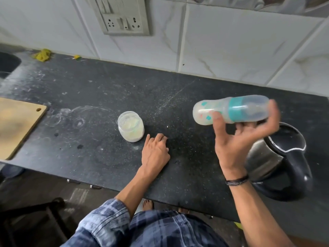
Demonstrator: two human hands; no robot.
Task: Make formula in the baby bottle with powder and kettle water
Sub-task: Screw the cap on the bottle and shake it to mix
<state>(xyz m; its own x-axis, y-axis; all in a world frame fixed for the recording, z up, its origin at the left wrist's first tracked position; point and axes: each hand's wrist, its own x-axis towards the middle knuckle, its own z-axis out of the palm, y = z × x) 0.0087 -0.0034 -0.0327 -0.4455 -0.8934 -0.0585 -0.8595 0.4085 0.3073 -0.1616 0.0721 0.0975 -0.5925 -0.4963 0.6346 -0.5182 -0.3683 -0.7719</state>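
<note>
The right hand point(238, 139) grips the bottle point(231, 112), which lies sideways in the air and looks blurred, with the thumb in front and the fingers curled behind. It sits just above the kettle point(277, 157). The left hand point(155, 150) rests on the surface point(89, 97), fingers loosely bent and holding nothing, just beside the open jar point(130, 126).

No legible text anywhere, printed marks on baby bottle point(249, 108) blurred beyond reading
</note>
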